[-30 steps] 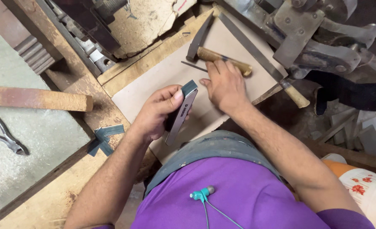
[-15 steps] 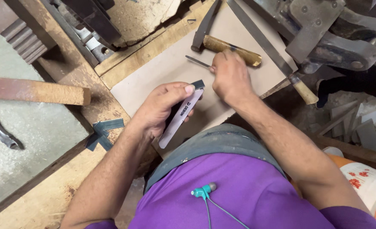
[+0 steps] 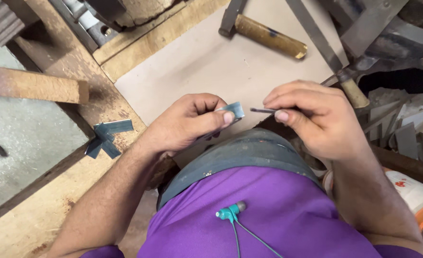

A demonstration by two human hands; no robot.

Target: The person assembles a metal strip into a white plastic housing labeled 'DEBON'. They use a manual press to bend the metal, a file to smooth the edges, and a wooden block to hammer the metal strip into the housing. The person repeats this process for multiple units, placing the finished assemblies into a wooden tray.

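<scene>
Metal strip (image 3: pixel 230 112) sat pinched in the left hand (image 3: pixel 185 122), the right hand's (image 3: pixel 316 119) fingers nipped a thin rod (image 3: pixel 263 110) just beside its end, apparently not yet engaged, above the tabletop (image 3: pixel 197 67).

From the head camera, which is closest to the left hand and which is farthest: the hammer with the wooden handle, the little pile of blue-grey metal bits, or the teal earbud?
From the left hand:
1. Blue-grey metal bits, just left of it on the wooden bench.
2. Teal earbud, below it on the purple shirt.
3. Hammer with the wooden handle, up at the top, beyond the hand.
</scene>
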